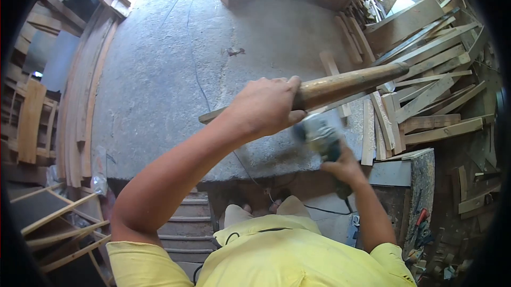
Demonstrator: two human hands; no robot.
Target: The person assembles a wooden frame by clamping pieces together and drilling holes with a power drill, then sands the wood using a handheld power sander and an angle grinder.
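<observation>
My left hand (269, 103) is wrapped round a long tapered wooden piece (346, 84), which reaches out to the right, with a thinner end showing left of my wrist. Just below the wood, my right hand (345, 169) grips a power tool (322, 134) with a dark green body and a light metal head. The tool's head is close to the underside of the wood and partly blurred; whether they touch is hard to tell. A dark cord runs from the tool's lower end.
Scrap boards (426, 95) are heaped on the right. Long planks (88, 90) line the left, above wooden frames (69, 228). A cord (194, 69) crosses the concrete surface (154, 95). Hand tools (420, 228) lie at lower right. Dust hangs near the top.
</observation>
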